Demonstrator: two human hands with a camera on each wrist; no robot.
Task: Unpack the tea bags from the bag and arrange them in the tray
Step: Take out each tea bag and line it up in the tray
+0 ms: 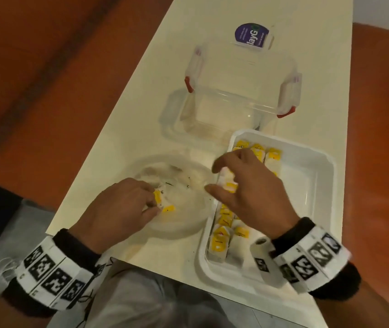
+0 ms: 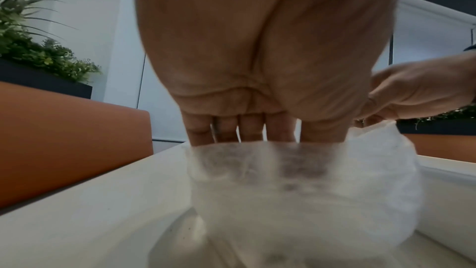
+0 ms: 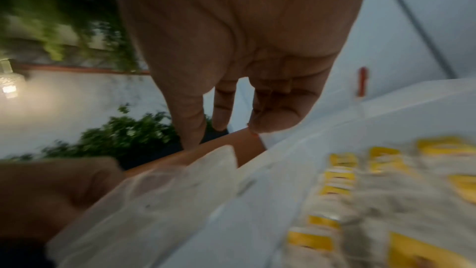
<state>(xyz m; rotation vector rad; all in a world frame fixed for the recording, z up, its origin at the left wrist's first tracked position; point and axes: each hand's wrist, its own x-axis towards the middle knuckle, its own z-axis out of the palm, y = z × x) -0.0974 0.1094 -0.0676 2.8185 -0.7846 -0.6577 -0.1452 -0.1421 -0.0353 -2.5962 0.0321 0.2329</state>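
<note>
The tea bags (image 1: 221,229) were mostly sorted already – a row lined the left side of the white tray (image 1: 307,176), a few more at its far end. Two or so yellow tags remained in the clear bag (image 1: 184,185) just beside it on the table (image 1: 141,114). Left hand (image 1: 120,209) pinched one inside the bag – right hand (image 1: 248,185) hovered over the tray, fingers spread and loose, holding nothing I could see.
</note>
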